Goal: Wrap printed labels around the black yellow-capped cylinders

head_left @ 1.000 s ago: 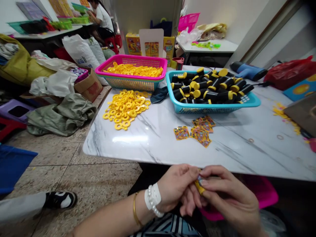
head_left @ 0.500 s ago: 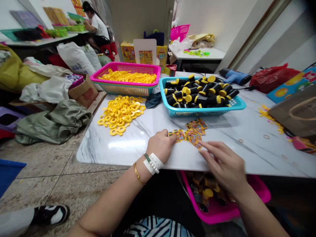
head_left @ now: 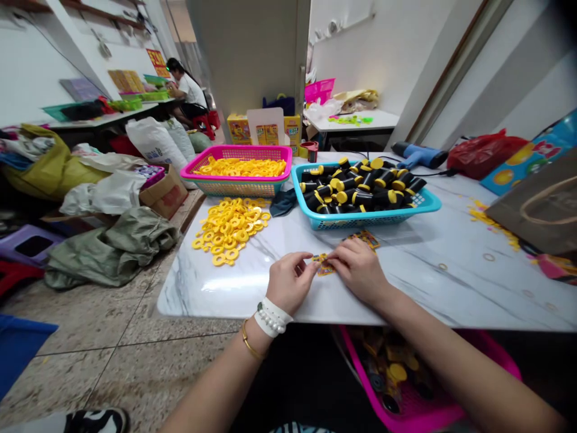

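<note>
My left hand [head_left: 292, 279] and my right hand [head_left: 359, 269] meet over the marble table [head_left: 406, 282], fingers pinched on a small orange sticker [head_left: 323, 264] between them. More stickers [head_left: 366, 239] lie just beyond my right hand. A pile of yellow rings [head_left: 229, 225] lies on the table to the left. Behind it stands a pink basket [head_left: 237, 169] of yellow rings. A blue basket [head_left: 360, 201] holds several black tubes with yellow caps.
A pink basket [head_left: 419, 397] with finished tubes sits under the table by my lap. A blue heat gun [head_left: 417, 155], a red bag [head_left: 484, 153] and a brown paper bag [head_left: 538, 210] are at the right. Sacks and boxes crowd the floor at left. A person sits far back.
My hands rose from my lap to the table, reached the stickers, and now both pinch one sticker. The camera tilted up.
</note>
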Demonstrator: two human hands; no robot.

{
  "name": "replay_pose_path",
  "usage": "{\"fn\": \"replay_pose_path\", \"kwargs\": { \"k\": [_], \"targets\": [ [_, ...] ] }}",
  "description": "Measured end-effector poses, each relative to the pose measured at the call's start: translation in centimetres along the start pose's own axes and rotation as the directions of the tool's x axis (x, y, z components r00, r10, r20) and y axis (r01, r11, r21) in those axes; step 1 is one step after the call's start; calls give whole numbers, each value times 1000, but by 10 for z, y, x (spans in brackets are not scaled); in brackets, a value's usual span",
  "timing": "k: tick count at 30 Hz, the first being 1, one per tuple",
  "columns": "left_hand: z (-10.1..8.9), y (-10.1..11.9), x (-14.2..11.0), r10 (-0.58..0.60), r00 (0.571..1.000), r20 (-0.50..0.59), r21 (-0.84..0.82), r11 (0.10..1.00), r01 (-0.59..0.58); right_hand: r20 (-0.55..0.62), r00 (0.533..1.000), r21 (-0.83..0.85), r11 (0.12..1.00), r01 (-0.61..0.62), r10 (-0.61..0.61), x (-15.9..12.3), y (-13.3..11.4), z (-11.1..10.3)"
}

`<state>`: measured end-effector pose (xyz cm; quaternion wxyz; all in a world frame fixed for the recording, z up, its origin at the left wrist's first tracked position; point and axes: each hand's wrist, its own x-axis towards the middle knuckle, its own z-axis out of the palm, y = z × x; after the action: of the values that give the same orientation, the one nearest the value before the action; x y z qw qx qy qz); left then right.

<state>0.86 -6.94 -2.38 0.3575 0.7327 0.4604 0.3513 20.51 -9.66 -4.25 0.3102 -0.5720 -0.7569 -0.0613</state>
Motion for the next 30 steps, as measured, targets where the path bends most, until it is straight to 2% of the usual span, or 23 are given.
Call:
{"fn": "replay_pose_path", "kwargs": {
  "k": [2, 5, 6, 8, 9, 11, 13, 14, 16, 18, 21, 23, 25, 27, 28, 30],
  "targets": [
    [-1, 4, -3, -72, 997, 12, -125, 989, 73, -90, 996, 22, 1000, 21, -19, 1, -10, -5],
    [-5, 6, -9, -112, 992, 65, -351, 928, 127, -166, 986, 122, 991, 50, -29, 0, -33, -12],
    [-7, 6, -11, -119, 991, 62, -417, 899, 134, -174, 985, 192, 981, 24, 10, 0, -41, -13],
    [-13, 6, -16, -140, 990, 27, -492, 860, 135, -135, 975, 389, 914, -114, 179, -1, -53, -14],
    [-16, 6, -18, -147, 989, 6, -501, 856, 130, -63, 957, 499, 840, -214, 282, 0, -57, -13],
    [-22, 6, -23, -139, 990, -25, -488, 866, 109, 183, 895, 657, 627, -419, 406, 1, -63, -10],
    [-27, 6, -27, -108, 992, -68, -451, 890, 66, 418, 815, 699, 430, -571, 401, 4, -67, -8],
    [-28, 6, -29, -90, 991, -101, -425, 904, 39, 499, 778, 694, 362, -622, 381, 6, -68, -7],
    [-29, 5, -32, -49, 986, -161, -370, 929, -14, 583, 735, 690, 266, -673, 347, 9, -71, -6],
    [-29, 3, -33, -19, 984, -179, -333, 942, -42, 579, 744, 714, 234, -660, 333, 11, -73, -5],
    [-28, 1, -34, -28, 976, -214, -325, 945, -45, 467, 810, 757, 313, -574, 356, 9, -73, -2],
    [-29, 1, -35, -69, 956, -286, -347, 937, -36, 407, 821, 774, 326, -543, 400, 5, -71, 2],
    [-28, 3, -40, -120, 931, -343, -394, 919, -26, 406, 784, 796, 238, -556, 470, 0, -69, 8],
    [-26, 5, -47, -158, 924, -348, -429, 903, -7, 413, 729, 818, 130, -561, 546, -6, -71, 14],
    [-24, 7, -51, -170, 927, -334, -439, 899, 6, 405, 710, 827, 100, -553, 576, -8, -73, 17],
    [-20, 10, -60, -181, 937, -298, -446, 894, 31, 353, 700, 848, 103, -519, 620, -11, -78, 21]
  ]
}}
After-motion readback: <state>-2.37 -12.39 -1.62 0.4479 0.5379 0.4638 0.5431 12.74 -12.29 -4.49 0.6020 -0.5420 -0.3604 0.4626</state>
